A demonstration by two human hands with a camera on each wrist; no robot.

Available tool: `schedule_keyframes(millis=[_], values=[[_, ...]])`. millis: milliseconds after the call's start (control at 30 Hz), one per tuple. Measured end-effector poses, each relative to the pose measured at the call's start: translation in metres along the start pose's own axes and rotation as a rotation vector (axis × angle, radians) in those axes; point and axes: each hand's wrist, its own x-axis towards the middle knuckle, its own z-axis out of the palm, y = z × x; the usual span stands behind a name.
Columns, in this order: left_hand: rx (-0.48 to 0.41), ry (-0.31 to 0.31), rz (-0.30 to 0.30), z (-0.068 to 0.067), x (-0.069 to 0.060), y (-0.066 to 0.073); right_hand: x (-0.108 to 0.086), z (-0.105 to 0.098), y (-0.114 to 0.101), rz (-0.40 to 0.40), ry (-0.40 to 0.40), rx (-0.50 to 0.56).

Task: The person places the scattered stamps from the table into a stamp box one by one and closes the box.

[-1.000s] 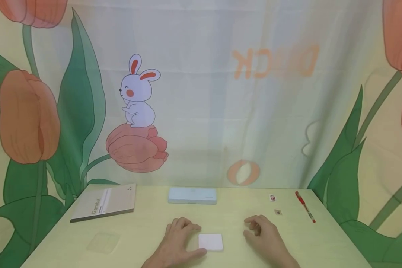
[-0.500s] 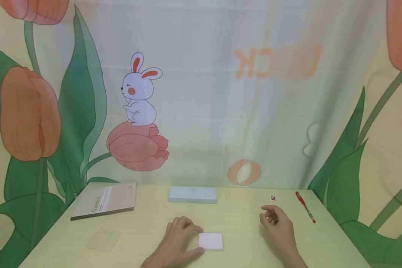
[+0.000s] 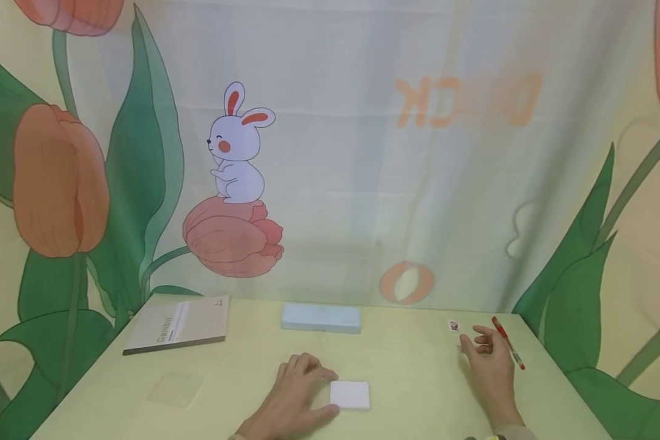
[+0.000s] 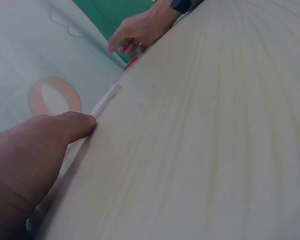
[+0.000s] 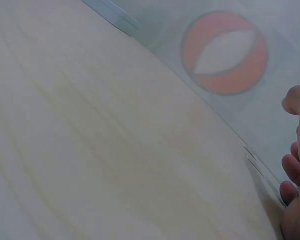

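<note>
My left hand (image 3: 294, 394) rests on the table with thumb and index finger at the two left corners of a flat white rectangular slab (image 3: 350, 395) with rounded corners. In the left wrist view, the thumb (image 4: 72, 127) touches the slab's thin edge. My right hand (image 3: 491, 360) is at the table's right side, its fingers loosely bent and thumb and index finger apart, nothing seen between them. Just beyond its thumb lies a small white sticker-like piece (image 3: 454, 326) with a reddish print. A second small piece (image 3: 460, 349) is mostly hidden by the thumb.
A red pen (image 3: 511, 348) lies right of my right hand, partly behind it. A pale blue case (image 3: 321, 318) stands at the back edge, and a notebook (image 3: 181, 324) at back left. A transparent square piece (image 3: 176, 389) lies front left. A printed curtain (image 3: 330, 153) hangs behind the table.
My right hand has moved right and away from the white slab, to beside the small pieces and the pen. My left hand keeps its place at the slab. The view has shifted slightly.
</note>
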Motion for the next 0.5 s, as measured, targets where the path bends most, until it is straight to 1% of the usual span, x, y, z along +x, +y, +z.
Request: schedule_keyframes(millis=[167,300,400,500], values=[[0.017,-0.013,-0.008,0.002,0.002,-0.001,0.010,-0.002,0.009,0.012,-0.012,0.003],[0.004,-0.024,-0.015,0.002,0.001,0.000,0.015,-0.003,0.013,-0.019,-0.015,0.003],[0.003,-0.017,-0.010,0.000,0.000,0.001,0.020,-0.003,0.014,-0.061,-0.024,0.002],[0.012,-0.009,-0.006,0.000,0.000,0.001,0.023,-0.002,0.014,-0.073,-0.031,0.005]])
